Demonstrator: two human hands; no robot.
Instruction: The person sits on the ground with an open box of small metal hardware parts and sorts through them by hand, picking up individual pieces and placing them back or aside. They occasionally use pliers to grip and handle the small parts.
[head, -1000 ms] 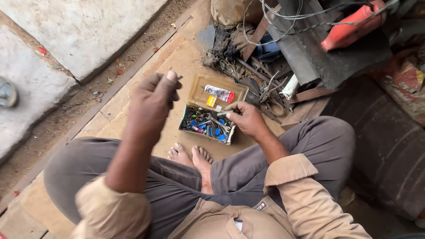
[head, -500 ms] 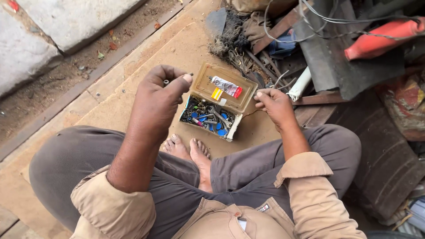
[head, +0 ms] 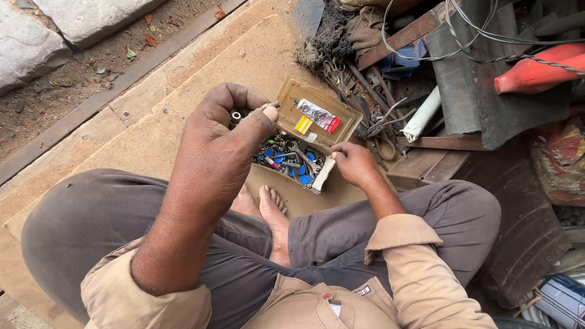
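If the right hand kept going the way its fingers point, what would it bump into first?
Probably the small open plastic box of metal bits and blue caps. The right hand already rests at its near corner, fingers pointing into it, though depth is hard to judge.

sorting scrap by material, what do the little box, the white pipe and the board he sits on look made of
Small box: looks like yellowed translucent plastic, scuffed; its hinged lid shows the tube through it. White pipe: probably plastic, matte, dirty, with an evenly cut end. Board: seems pressed wood fibre, tan and dull, with no grain and a dusty surface.
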